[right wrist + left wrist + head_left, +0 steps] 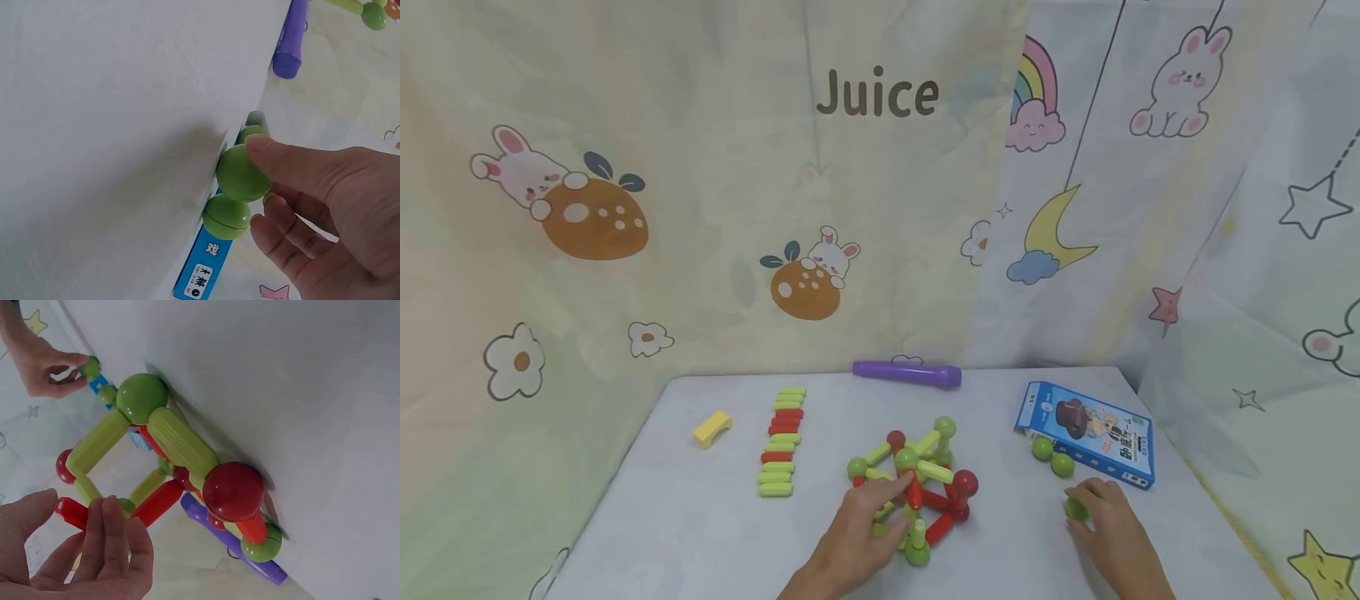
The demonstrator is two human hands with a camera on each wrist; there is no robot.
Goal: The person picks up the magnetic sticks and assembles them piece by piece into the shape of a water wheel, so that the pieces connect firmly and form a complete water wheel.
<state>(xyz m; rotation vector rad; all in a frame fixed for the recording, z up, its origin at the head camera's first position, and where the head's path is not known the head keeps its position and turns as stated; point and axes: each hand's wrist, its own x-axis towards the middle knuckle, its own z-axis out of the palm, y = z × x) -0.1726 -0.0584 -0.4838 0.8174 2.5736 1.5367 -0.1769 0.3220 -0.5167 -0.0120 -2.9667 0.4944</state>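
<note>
A magnetic-looking structure of green and red balls joined by light-green and red sticks (pixel 936 472) stands on the table. My left hand (pixel 859 523) is at its near side, thumb and fingers about a red stick (pixel 72 514) that slants down from an upper green ball (pixel 907 458). In the left wrist view, that stick's near end shows beside the thumb, the fingers covering part of it. On the right, my right hand (pixel 1108 523) pinches a green ball (pixel 242 174) between thumb and fingers. Two more green balls (pixel 1062 465) sit just beyond it, beside a blue box (pixel 1101 433).
A column of light-green and red sticks (pixel 781 446) lies left of the structure. Farther left is a yellow arched block (pixel 712 429). A purple microphone-shaped stick (pixel 907 374) lies along the back edge. Behind the table hangs a printed curtain (pixel 700 192).
</note>
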